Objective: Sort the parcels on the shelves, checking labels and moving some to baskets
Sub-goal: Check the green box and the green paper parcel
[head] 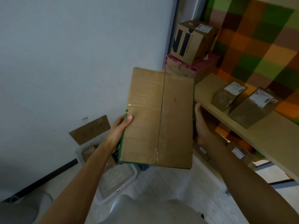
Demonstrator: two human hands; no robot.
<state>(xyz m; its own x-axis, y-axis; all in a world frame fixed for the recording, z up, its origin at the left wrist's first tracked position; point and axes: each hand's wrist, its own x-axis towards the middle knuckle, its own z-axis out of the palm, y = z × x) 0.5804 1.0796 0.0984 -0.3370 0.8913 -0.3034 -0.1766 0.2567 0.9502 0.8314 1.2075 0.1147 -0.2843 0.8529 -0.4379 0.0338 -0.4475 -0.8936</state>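
Box (158, 118) is held up beside the shelf (207, 89), above the floor baskets (134, 172). Left hand (120, 126) pinches the left edge, thumb on the face, fingers behind. Right hand (201, 126) lies along the right edge with its fingers hidden, so I cannot tell its hold.

The face toward us shows a taped seam and no label (green trim at the edges).

Judgement: turn it over with both hands to find the label before choosing a basket.

Writing: large dark letters, perhaps "NI", on the carton (192, 41). The parcels' (229, 96) white labels and the cardboard sign (90, 129) are too blurred to read.
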